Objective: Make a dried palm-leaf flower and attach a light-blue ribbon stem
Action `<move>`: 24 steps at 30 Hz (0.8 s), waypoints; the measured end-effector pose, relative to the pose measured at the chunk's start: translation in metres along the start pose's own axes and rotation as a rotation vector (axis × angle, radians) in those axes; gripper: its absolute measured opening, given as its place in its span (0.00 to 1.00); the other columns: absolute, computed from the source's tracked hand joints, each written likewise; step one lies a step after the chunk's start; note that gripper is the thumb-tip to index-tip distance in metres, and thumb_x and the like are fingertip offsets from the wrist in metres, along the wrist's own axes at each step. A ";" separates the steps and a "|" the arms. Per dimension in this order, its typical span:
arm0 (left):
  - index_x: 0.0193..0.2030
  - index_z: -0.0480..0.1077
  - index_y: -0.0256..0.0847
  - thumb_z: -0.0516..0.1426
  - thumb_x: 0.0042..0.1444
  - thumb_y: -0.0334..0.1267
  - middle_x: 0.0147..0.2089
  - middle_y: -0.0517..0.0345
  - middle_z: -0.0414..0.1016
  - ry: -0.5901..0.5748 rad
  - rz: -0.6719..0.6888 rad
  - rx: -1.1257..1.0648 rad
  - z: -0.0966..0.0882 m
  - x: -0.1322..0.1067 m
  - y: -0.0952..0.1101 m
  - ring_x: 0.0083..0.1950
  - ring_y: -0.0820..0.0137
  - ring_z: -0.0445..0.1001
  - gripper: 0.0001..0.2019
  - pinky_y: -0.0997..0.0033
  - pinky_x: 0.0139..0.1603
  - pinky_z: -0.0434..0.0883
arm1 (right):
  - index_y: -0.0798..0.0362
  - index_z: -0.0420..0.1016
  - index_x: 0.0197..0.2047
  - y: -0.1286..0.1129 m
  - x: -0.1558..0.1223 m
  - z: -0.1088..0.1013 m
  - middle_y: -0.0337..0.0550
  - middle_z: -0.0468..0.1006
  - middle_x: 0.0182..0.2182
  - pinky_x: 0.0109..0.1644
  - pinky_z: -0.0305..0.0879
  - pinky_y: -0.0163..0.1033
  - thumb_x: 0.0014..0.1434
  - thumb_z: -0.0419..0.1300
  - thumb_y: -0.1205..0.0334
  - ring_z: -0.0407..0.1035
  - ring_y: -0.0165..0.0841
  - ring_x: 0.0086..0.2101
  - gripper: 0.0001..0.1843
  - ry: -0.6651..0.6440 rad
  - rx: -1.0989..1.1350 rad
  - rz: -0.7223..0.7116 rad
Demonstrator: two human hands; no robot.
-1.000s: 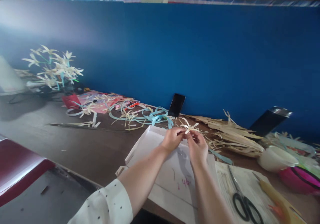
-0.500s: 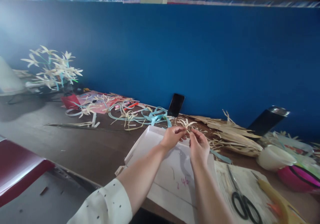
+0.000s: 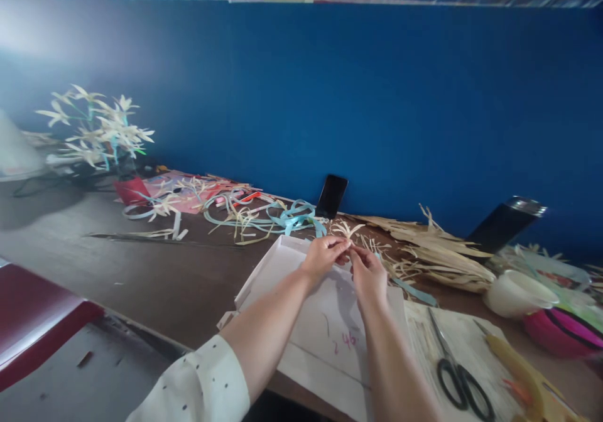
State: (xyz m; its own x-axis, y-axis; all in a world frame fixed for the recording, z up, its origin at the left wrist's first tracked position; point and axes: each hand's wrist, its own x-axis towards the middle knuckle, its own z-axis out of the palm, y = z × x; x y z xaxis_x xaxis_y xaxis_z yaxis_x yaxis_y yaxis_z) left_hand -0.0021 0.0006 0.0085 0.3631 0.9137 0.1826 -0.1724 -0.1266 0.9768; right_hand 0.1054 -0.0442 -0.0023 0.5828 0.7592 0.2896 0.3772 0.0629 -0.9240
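A small cream flower [image 3: 347, 228] with thin, pointed petals stands up from between my fingertips, above the far edge of a white cardboard box lid [image 3: 325, 321]. My left hand [image 3: 325, 255] pinches it near its base. From the other side my right hand [image 3: 370, 274] closes its thumb and fingers at the same spot, its tips close against the left ones. The flower's lower end is hidden by my fingers. Red handwriting marks the lid below my wrists.
Black-handled scissors [image 3: 455, 372] and a yellow-handled tool [image 3: 522, 372] lie at right. Behind them are dried leaf strips [image 3: 433, 252], a white cup [image 3: 518, 293] and a dark flask [image 3: 506, 224]. A phone [image 3: 331, 196] leans on the blue partition; blue ribbon [image 3: 294, 218] and finished flowers [image 3: 110, 127] are leftward.
My right hand has moved slightly left, closing the small gap to my left fingertips. The flower has shifted a little left and its petals have turned slightly.
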 end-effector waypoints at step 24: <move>0.33 0.76 0.38 0.58 0.53 0.41 0.35 0.56 0.77 0.095 0.390 0.292 -0.002 0.000 0.006 0.40 0.70 0.74 0.09 0.73 0.45 0.68 | 0.55 0.79 0.33 -0.006 -0.002 -0.002 0.47 0.78 0.28 0.32 0.63 0.40 0.43 0.60 0.51 0.69 0.38 0.28 0.18 -0.102 -0.074 -0.029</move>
State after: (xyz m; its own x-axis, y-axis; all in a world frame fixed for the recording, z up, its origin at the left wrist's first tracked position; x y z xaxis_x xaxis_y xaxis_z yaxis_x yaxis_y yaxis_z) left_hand -0.0048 0.0005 0.0146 0.2347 0.8061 0.5433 -0.0103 -0.5568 0.8306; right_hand 0.1034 -0.0477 0.0033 0.4960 0.8201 0.2854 0.4472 0.0406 -0.8935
